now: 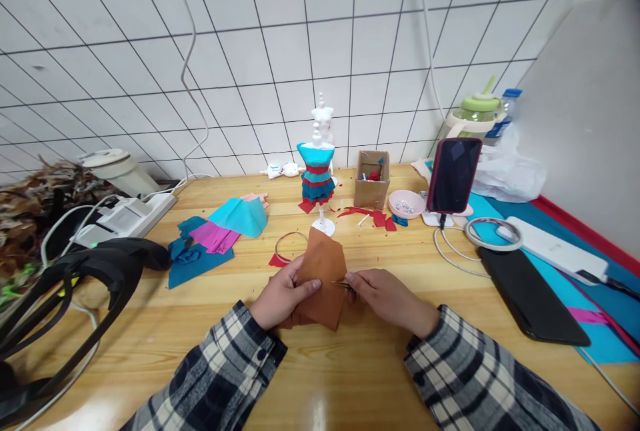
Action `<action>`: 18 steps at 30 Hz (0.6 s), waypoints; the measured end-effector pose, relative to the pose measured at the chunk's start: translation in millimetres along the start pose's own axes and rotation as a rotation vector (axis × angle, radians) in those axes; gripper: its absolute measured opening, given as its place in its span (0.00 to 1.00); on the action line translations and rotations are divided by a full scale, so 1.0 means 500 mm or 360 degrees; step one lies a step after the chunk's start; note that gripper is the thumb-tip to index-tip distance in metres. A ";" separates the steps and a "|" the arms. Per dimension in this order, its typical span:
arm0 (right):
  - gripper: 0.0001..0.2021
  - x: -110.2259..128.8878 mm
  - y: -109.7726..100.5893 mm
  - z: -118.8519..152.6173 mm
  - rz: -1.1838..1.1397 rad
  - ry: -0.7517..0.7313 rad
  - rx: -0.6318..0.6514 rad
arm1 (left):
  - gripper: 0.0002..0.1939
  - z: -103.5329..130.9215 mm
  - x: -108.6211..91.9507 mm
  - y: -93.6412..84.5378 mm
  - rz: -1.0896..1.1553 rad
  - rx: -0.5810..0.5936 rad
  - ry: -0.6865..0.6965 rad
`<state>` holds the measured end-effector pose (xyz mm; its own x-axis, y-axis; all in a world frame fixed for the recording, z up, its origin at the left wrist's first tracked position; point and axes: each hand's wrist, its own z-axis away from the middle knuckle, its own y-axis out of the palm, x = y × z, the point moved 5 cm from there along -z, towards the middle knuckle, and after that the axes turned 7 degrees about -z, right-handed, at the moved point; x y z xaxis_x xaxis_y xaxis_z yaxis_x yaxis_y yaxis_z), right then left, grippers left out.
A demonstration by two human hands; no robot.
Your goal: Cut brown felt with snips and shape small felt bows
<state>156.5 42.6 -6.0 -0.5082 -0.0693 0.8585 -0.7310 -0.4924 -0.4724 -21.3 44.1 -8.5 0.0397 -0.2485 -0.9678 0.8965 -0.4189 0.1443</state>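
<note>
My left hand [286, 292] grips a piece of rust-brown paper or cloth [323, 278], thumb on top and fingers underneath. At the sheet's right edge, my right hand [383, 292] is closed around small scissors [343, 284], whose tip lies over the sheet; their handles are mostly hidden by my fingers. Just beyond the sheet stands a miniature white dress form [321, 214] wearing a turquoise, red and dark teal layered dress [318, 174]. A thin hoop [291, 244] lies beside my left hand, partly over a red scrap [278, 260].
Turquoise, magenta and teal pieces [237, 218] lie left. A small cardboard box [371, 181], a pink bowl [406, 203] of shiny bits and red scraps [380, 219] stand behind. Right are a propped phone [455, 174] and a black slab [533, 294]; a black headset [65, 311] sits left.
</note>
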 end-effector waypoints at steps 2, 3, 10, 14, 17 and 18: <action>0.27 -0.001 0.001 0.000 -0.0012 -0.0006 -0.0009 | 0.32 -0.001 0.002 -0.001 -0.0003 -0.0009 -0.0004; 0.26 -0.002 0.002 0.000 -0.0011 -0.0007 -0.0016 | 0.33 -0.001 0.002 0.000 -0.0008 -0.0004 -0.0003; 0.26 -0.002 0.008 -0.002 0.0049 -0.0014 -0.0031 | 0.37 0.000 -0.004 0.007 -0.0109 0.0046 0.0026; 0.25 0.000 0.010 -0.004 0.0079 -0.0023 -0.0028 | 0.37 -0.001 -0.005 0.005 -0.0181 0.0014 0.0061; 0.25 0.001 0.012 -0.004 0.0041 -0.0015 -0.0017 | 0.37 -0.002 -0.004 0.003 -0.0224 -0.0010 0.0072; 0.25 0.000 0.012 -0.004 0.0034 -0.0010 -0.0016 | 0.38 -0.002 -0.004 0.002 -0.0230 -0.0016 0.0070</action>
<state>151.1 41.3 -9.0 -0.5207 -0.0854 0.8495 -0.7245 -0.4821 -0.4926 -19.9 45.1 -6.7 -0.0709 -0.1477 -0.9865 0.8986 -0.4388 0.0011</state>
